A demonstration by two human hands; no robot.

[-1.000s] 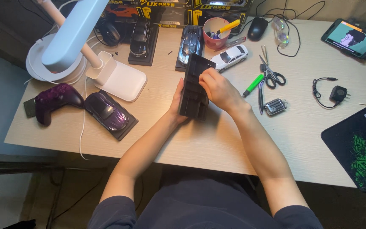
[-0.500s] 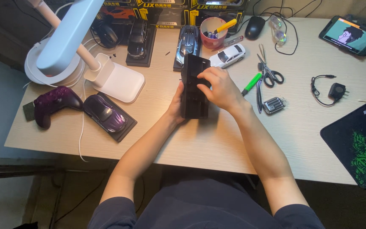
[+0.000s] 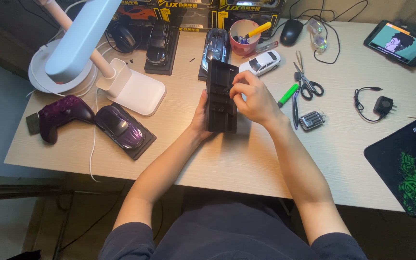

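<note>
Both of my hands hold a black rectangular plastic base upright over the middle of the light wooden desk. My left hand grips its left edge from behind and below. My right hand is curled on its right side, fingertips pressed against the ribbed inner face. A white model car lies on the desk just beyond the base.
A white desk lamp, a purple game controller and a purple model car on a black base sit at left. Scissors, a green marker, a pink cup, a phone and a black mouse pad lie at right.
The black base has tipped a little more upright and my right hand's fingers have shifted slightly on its inner face. The rest of the desk is unchanged.
</note>
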